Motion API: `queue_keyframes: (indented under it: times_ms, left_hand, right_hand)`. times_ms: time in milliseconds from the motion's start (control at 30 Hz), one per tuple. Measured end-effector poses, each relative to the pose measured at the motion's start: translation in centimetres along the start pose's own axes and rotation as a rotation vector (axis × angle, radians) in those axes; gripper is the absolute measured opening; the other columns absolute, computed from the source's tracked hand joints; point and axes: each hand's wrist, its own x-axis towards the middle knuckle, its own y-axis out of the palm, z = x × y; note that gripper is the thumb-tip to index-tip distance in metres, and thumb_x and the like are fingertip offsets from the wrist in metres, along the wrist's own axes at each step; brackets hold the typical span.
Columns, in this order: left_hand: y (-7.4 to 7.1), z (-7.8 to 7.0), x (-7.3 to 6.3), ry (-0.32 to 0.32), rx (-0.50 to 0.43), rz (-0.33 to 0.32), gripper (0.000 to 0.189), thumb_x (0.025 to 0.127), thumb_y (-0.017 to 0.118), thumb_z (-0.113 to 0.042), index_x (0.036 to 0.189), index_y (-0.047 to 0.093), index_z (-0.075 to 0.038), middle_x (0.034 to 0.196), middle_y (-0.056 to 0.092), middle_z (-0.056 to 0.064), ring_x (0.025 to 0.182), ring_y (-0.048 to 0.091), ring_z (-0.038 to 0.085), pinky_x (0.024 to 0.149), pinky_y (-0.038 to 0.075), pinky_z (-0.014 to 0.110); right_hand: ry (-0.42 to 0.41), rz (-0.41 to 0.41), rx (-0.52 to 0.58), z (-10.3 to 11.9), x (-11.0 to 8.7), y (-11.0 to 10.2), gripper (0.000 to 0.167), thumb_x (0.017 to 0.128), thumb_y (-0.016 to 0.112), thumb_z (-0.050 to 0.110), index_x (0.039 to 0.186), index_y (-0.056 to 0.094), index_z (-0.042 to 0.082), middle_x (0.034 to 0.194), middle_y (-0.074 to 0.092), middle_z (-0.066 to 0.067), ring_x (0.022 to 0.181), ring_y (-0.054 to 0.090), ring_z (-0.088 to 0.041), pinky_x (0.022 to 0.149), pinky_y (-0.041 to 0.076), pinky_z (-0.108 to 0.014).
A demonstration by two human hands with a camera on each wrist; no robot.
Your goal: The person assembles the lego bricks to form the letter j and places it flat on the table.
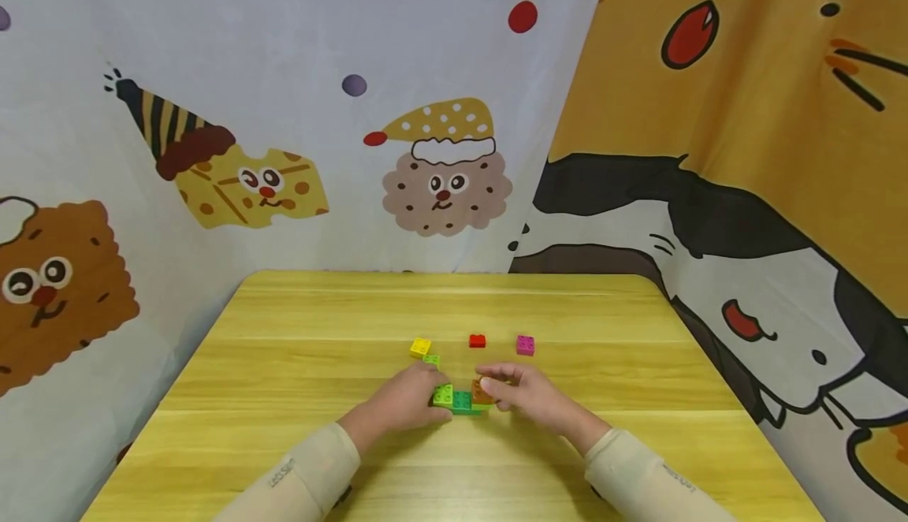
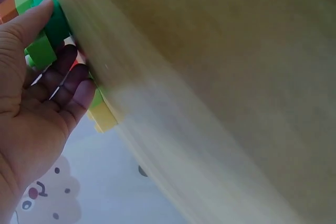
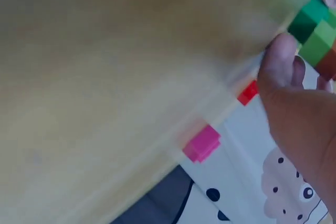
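Low over the table, a built row of toy building bricks stands between the two hands. It has a dark green brick [image 1: 462, 401] below, a light green brick [image 1: 443, 395] on its left, and an orange brick [image 1: 480, 390] atop another light green brick [image 3: 318, 42] on its right. My left hand [image 1: 407, 398] grips the left end, its thumb [image 2: 39, 17] against the dark green side. From the right, my right hand [image 1: 528, 396] pinches the orange brick, thumb in front and fingers behind; its fingertips are partly hidden in the right wrist view.
Beyond the hands lie a yellow brick [image 1: 420, 347], a small lime brick [image 1: 431, 360] close to it, a red brick [image 1: 478, 341] and a magenta brick [image 1: 525, 345]. The wooden table [image 1: 284, 364] ends at a cartoon-printed curtain [image 1: 298, 96].
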Motion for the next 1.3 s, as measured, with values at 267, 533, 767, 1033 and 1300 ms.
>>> queue_keyframes:
  times_ms: [267, 533, 767, 1033, 1300]
  left_hand:
    - [-0.1, -0.2, -0.2, -0.009, -0.007, 0.006, 0.047, 0.091, 0.085, -0.042, 0.122, 0.074, -0.009, 0.114, 0.075, 0.002, 0.106, 0.065, 0.017, 0.090, 0.057, 0.035]
    - [-0.3, -0.2, -0.3, 0.002, -0.030, 0.013, 0.040, 0.092, 0.085, -0.040, 0.119, 0.074, -0.012, 0.106, 0.073, -0.003, 0.094, 0.059, 0.009, 0.080, 0.052, 0.028]
    - [-0.2, -0.2, -0.2, 0.020, -0.034, 0.001, 0.039, 0.091, 0.086, -0.035, 0.119, 0.075, -0.009, 0.121, 0.076, 0.004, 0.111, 0.068, 0.019, 0.095, 0.058, 0.037]
    - [-0.3, -0.2, -0.2, 0.028, -0.019, 0.001, 0.039, 0.092, 0.085, -0.037, 0.119, 0.075, -0.012, 0.120, 0.076, 0.002, 0.112, 0.068, 0.019, 0.096, 0.058, 0.038]
    - [-0.2, -0.1, -0.1, -0.003, -0.017, 0.003, 0.045, 0.092, 0.085, -0.039, 0.124, 0.075, -0.010, 0.120, 0.076, 0.003, 0.111, 0.067, 0.019, 0.096, 0.058, 0.037]
  right_hand:
    - [-0.068, 0.007, -0.179, 2.1, 3.4, -1.8, 0.044, 0.111, 0.058, 0.035, 0.147, 0.064, 0.010, 0.144, 0.067, -0.019, 0.125, 0.067, -0.034, 0.104, 0.057, -0.052]
    - [-0.115, 0.195, -0.448, 3.7, 8.1, -0.9, 0.035, 0.114, 0.051, 0.026, 0.143, 0.069, 0.018, 0.150, 0.066, -0.003, 0.142, 0.060, -0.030, 0.120, 0.045, -0.056]
    - [-0.114, 0.278, -0.523, 4.2, 10.0, 0.1, 0.034, 0.113, 0.053, 0.026, 0.141, 0.070, 0.022, 0.150, 0.066, 0.000, 0.145, 0.056, -0.028, 0.124, 0.041, -0.054]
    - [-0.107, 0.287, -0.582, 4.1, 10.2, 0.5, 0.034, 0.112, 0.053, 0.025, 0.142, 0.070, 0.023, 0.152, 0.065, -0.001, 0.147, 0.055, -0.029, 0.124, 0.040, -0.054]
    - [-0.130, 0.200, -0.639, 2.4, 8.3, -2.0, 0.031, 0.112, 0.056, 0.021, 0.138, 0.073, 0.019, 0.145, 0.069, -0.002, 0.142, 0.059, -0.030, 0.120, 0.046, -0.054]
